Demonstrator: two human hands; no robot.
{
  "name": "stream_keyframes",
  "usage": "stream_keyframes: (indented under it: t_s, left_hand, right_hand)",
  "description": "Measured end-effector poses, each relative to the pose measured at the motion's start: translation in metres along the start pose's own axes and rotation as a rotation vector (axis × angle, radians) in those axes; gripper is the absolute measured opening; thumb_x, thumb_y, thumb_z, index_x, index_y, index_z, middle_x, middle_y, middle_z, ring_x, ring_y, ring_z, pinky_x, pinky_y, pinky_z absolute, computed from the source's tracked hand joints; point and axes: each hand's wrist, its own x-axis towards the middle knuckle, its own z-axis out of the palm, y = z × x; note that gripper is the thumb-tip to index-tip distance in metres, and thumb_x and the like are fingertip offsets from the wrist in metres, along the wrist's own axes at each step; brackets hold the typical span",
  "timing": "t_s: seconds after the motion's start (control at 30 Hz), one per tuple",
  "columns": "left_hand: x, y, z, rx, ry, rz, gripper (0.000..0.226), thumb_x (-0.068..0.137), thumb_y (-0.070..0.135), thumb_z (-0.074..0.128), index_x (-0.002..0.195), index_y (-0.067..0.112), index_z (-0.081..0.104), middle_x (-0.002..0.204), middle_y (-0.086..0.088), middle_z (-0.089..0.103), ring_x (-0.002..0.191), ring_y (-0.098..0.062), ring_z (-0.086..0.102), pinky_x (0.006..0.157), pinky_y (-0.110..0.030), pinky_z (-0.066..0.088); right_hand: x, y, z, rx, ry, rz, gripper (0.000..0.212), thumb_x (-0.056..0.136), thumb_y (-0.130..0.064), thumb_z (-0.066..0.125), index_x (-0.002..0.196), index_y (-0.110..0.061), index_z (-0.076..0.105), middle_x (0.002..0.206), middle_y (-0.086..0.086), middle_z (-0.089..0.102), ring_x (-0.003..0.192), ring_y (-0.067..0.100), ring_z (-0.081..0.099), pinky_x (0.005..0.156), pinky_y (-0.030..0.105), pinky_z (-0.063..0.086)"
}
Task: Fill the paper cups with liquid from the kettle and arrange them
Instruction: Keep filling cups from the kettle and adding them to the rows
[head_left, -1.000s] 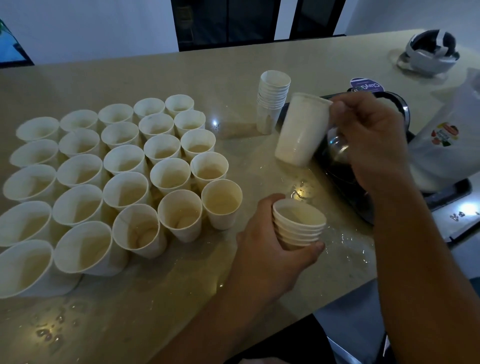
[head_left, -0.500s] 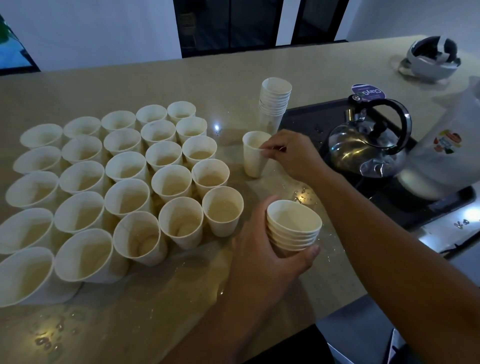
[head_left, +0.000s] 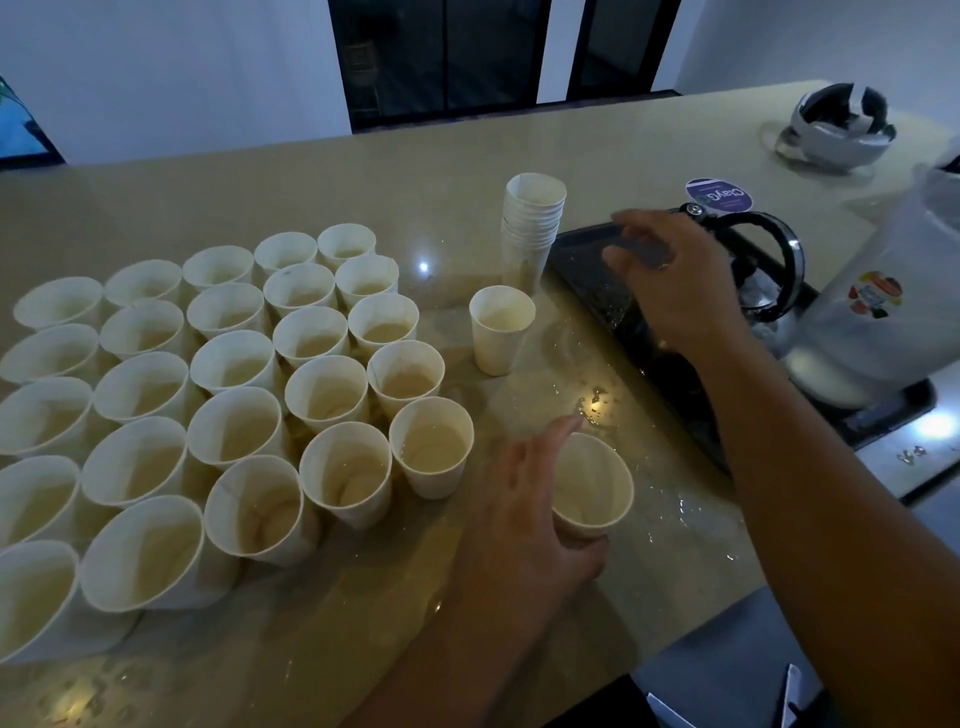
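Several white paper cups (head_left: 332, 374) stand in a tight grid on the left of the beige counter (head_left: 363, 171), some holding pale liquid. A single cup (head_left: 500, 332) stands alone to the right of the grid. My left hand (head_left: 524, 514) grips a short stack of nested cups (head_left: 592, 488) near the counter's front edge. My right hand (head_left: 670, 275) hovers with spread, relaxed fingers over the black tray (head_left: 587, 260), between the lone cup and the shiny kettle (head_left: 763, 270), holding nothing. The kettle's black handle shows behind that hand.
A taller stack of empty cups (head_left: 532, 228) stands by the tray's left corner. A large white plastic jug (head_left: 893, 322) sits right of the kettle. A white and black headset (head_left: 836, 127) lies far right. Water drops (head_left: 597, 405) wet the counter.
My right hand has let go of the lone cup, left standing on the counter, and moved right toward the kettle. My left hand keeps hold of the nested cups.
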Motion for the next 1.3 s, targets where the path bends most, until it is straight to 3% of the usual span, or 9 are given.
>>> stream_keyframes:
  t_s: [0.07,0.17,0.27,0.43,0.6,0.77,0.9,1.03,1.3]
  left_hand:
    - [0.003,0.004,-0.004,0.103,-0.022,0.050,0.102,0.071,0.044,0.081,0.140,0.059,0.008,0.136,0.027,0.031,0.121,0.006,0.031,0.096,-0.009,0.032]
    - [0.007,0.016,-0.011,0.266,-0.049,0.096,0.106,0.066,0.058,0.075,0.144,0.055,0.004,0.149,0.016,0.028,0.135,-0.008,0.031,0.110,-0.030,0.030]
    - [0.014,0.036,-0.021,0.253,-0.019,0.150,0.091,0.069,0.069,0.059,0.147,0.049,0.016,0.148,0.016,0.032,0.134,-0.009,0.034,0.108,-0.031,0.030]
    - [0.036,0.062,-0.031,0.103,0.002,0.214,0.057,0.083,0.056,0.050,0.138,0.041,0.044,0.136,0.020,0.046,0.125,0.000,0.041,0.105,-0.033,0.038]
    - [0.061,0.067,-0.031,0.044,-0.009,0.219,0.040,0.083,0.044,0.058,0.122,0.036,0.061,0.123,0.017,0.057,0.115,-0.001,0.050,0.100,-0.039,0.043]
    - [0.075,0.062,-0.042,0.041,0.011,0.160,0.033,0.084,0.038,0.061,0.116,0.033,0.067,0.117,0.015,0.062,0.109,-0.003,0.053,0.094,-0.026,0.041]
    - [0.092,0.053,-0.057,0.035,0.030,0.081,0.026,0.091,0.030,0.064,0.117,0.032,0.068,0.113,0.017,0.063,0.106,-0.001,0.054,0.087,-0.020,0.041]
    - [0.110,0.035,-0.066,0.099,0.052,0.030,0.031,0.100,0.019,0.052,0.126,0.028,0.066,0.115,0.016,0.062,0.100,0.007,0.048,0.078,0.001,0.030]
    - [0.139,0.020,-0.088,0.111,0.125,0.013,0.042,0.099,0.008,0.048,0.133,0.030,0.059,0.116,0.015,0.063,0.106,-0.005,0.056,0.091,-0.020,0.043]
  right_hand:
    - [0.004,0.014,-0.014,-0.064,0.137,0.014,0.034,0.094,-0.030,0.067,0.127,-0.029,0.065,0.118,-0.011,0.060,0.119,0.016,0.054,0.106,0.043,0.044]
    - [0.009,0.032,-0.030,-0.228,0.335,0.045,0.035,0.092,-0.032,0.065,0.126,-0.024,0.066,0.132,0.003,0.057,0.128,0.027,0.046,0.106,0.036,0.033]
    - [0.018,0.054,-0.041,-0.325,0.435,0.203,0.046,0.091,-0.041,0.065,0.134,-0.026,0.058,0.144,0.008,0.046,0.135,0.032,0.039,0.106,0.036,0.031]
    - [0.033,0.084,-0.048,-0.102,0.335,0.469,0.042,0.097,-0.040,0.060,0.134,-0.020,0.056,0.132,0.011,0.060,0.123,0.030,0.055,0.096,0.033,0.042]
    - [0.035,0.088,-0.052,0.076,0.416,0.420,0.032,0.085,-0.049,0.070,0.101,-0.022,0.077,0.089,-0.003,0.074,0.090,0.018,0.071,0.080,0.033,0.056]
    - [0.028,0.083,-0.053,0.155,0.409,0.376,0.024,0.081,-0.049,0.076,0.091,-0.027,0.079,0.083,0.001,0.075,0.069,0.008,0.064,0.067,0.028,0.054]
    - [0.020,0.065,-0.062,0.117,0.378,0.259,0.018,0.082,-0.047,0.076,0.095,-0.035,0.077,0.082,-0.001,0.074,0.077,0.014,0.069,0.073,0.029,0.054]
    - [0.017,0.044,-0.076,0.149,0.357,0.223,0.023,0.081,-0.047,0.078,0.100,-0.034,0.077,0.086,-0.008,0.075,0.077,0.002,0.068,0.070,0.015,0.052]
    - [0.015,-0.001,-0.078,0.233,0.173,0.111,0.019,0.079,-0.036,0.084,0.097,-0.031,0.079,0.083,-0.019,0.074,0.079,-0.002,0.071,0.075,0.014,0.055]
